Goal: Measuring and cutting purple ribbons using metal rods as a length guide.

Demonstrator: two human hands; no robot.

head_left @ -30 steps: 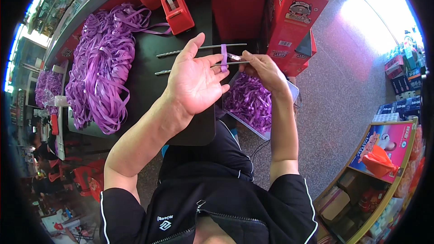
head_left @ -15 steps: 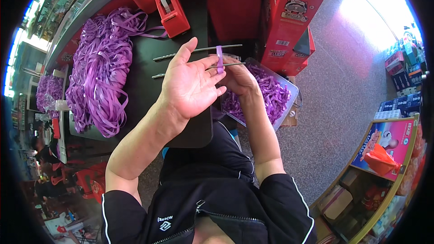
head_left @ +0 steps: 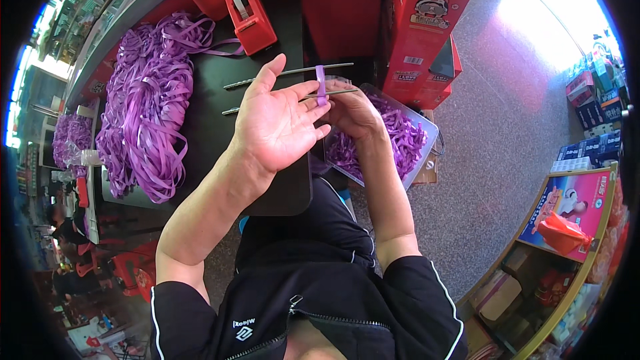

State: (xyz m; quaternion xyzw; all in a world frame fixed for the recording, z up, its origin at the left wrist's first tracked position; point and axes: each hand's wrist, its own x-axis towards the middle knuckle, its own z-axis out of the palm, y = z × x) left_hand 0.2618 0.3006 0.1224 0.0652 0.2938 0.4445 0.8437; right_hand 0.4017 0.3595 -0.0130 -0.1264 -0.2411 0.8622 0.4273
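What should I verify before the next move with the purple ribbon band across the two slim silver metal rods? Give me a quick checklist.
1. Flat purple ribbon band spans both slim silver metal rods: ok.
2. Rods apart, not touching each other: ok.
3. Left hand open, palm up, fingertips at the band: ok.
4. Right hand grip: cannot tell; its fingertips are partly hidden near the band.
5. Large tangled heap of purple ribbon clear of the rods' ends: ok, a gap shows.
6. Rectangular translucent plastic bin fully in sight: not ok; the right hand and forearm cover part of it.
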